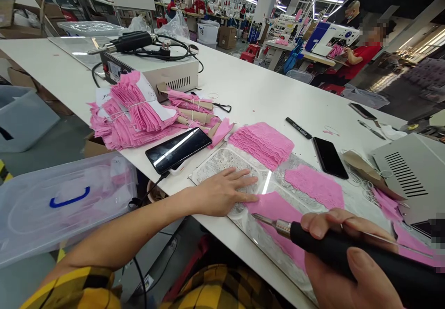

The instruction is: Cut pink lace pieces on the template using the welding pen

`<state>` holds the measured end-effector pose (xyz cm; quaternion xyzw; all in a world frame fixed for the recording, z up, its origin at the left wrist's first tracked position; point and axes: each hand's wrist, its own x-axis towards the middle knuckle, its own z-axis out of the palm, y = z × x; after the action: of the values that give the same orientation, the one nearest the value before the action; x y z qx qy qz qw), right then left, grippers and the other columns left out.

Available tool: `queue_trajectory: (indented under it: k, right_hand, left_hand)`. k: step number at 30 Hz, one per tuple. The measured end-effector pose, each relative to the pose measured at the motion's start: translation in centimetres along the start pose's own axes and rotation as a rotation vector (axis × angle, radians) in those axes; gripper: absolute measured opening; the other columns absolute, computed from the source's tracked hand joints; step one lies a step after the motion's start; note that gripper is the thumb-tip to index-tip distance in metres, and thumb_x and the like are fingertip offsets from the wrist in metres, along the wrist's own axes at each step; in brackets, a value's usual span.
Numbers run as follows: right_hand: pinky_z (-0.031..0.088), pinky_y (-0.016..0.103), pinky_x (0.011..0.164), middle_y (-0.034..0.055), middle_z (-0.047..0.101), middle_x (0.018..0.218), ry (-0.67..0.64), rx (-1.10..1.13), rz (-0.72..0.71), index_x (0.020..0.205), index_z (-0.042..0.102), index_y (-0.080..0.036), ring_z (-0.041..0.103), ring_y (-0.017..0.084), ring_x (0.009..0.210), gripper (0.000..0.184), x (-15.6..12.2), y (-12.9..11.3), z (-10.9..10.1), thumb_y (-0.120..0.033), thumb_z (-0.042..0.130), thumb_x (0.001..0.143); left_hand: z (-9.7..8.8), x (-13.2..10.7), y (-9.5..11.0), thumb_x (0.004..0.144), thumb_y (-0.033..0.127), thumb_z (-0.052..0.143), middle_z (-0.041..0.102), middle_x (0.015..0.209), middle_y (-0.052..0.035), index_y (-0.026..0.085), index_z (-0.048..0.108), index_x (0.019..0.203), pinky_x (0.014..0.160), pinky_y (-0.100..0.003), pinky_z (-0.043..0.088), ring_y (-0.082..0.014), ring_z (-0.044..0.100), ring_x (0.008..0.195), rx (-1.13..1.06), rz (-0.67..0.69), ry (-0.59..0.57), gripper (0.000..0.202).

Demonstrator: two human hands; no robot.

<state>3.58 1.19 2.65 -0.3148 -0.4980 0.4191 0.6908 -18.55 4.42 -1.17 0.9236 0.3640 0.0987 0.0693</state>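
My left hand (224,192) lies flat with fingers spread on a clear patterned template plate (208,163). Its fingertips touch the edge of a pink fabric piece (278,209) lying on that plate. My right hand (365,276) is wrapped round a black handheld cutter (330,246) with a pointed metal tip. That tip is over the near left edge of the pink piece, close to my left index finger; whether it touches the fabric I cannot tell. Beyond my hands lie a stack of pink lace-edged pieces (262,143) and a smaller pink piece (314,186).
Left of the plate are a dark phone (179,149) and tied pink bundles (139,110). A vented box (167,72) carries another black tool (132,41). A marker (298,128), a second phone (329,157) and another vented box (410,174) are at right. A co-worker (365,59) sits beyond the table.
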Motion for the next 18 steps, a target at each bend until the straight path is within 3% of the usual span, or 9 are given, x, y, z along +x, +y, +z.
queue_trajectory:
  k: [8,18]
  right_hand:
    - [0.050,0.035,0.062,-0.0004,0.057,0.083,-0.012,-0.015,0.007,0.085,0.058,-0.019,0.057,0.012,0.061,0.014,-0.08,0.59,-0.19,-0.024,0.060,0.072]
    - [0.050,0.035,0.062,0.0005,0.058,0.085,-0.033,-0.016,-0.018,0.087,0.059,-0.019,0.057,0.012,0.061,0.014,-0.26,0.59,0.54,-0.024,0.060,0.074]
  left_hand:
    - [0.07,-0.03,0.13,0.084,0.008,0.056,0.037,0.153,-0.0096,0.029,0.058,0.132,0.111,-0.062,0.026,-0.0352,0.024,0.145,-0.016,-0.016,0.039,0.052]
    - [0.20,0.16,0.20,0.081,0.003,0.054,0.036,0.154,-0.0080,0.028,0.061,0.127,0.110,-0.066,0.025,-0.0356,0.024,0.145,-0.023,0.008,0.093,0.053]
